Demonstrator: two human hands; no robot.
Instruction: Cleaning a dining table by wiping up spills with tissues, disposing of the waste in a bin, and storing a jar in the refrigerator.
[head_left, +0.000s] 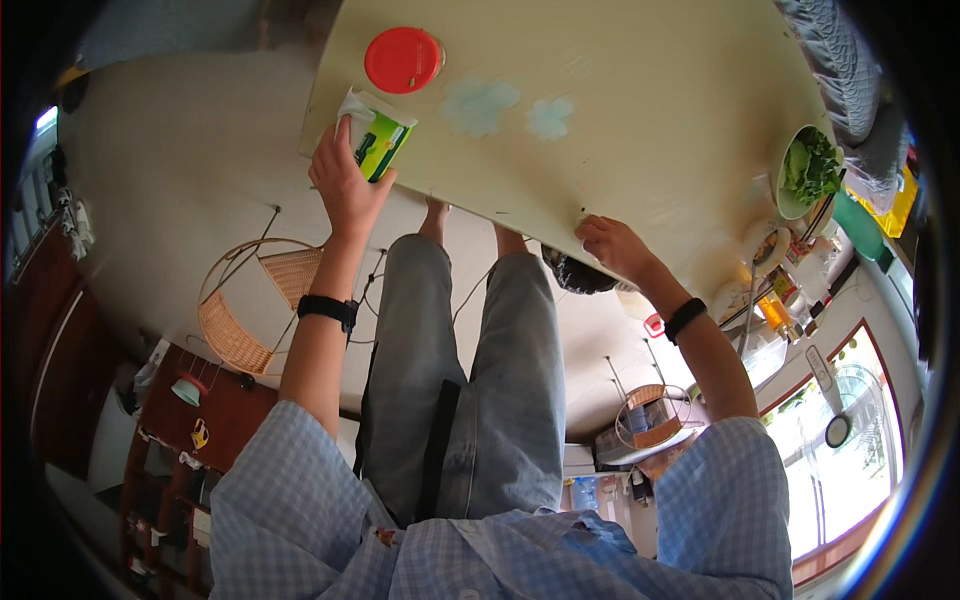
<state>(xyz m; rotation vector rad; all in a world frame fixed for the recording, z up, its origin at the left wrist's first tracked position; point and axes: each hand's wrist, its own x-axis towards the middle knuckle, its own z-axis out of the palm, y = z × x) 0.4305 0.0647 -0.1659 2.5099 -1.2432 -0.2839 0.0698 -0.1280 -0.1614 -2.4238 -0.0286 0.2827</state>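
My left hand (346, 176) grips a green and white soft pack of tissues (382, 142) near the left edge of the pale table (660, 97). A white tissue sticks out at the pack's upper left. Just beyond the pack stands a round container with a red lid (403, 60). My right hand (611, 244) is at the table's near edge, its fingers bent together over something small and whitish at their tips, too small to name. A small dark speck lies on the tabletop beside those fingers. Both wrists wear black bands.
At the table's right side are a bowl of leafy greens (810, 171), chopsticks, dishes and bottles. Pale blue cloud-shaped patches (480, 105) mark the tabletop. A wicker chair (240, 337) stands on the floor at left. Something dark and furry (577, 271) shows under the table's near edge.
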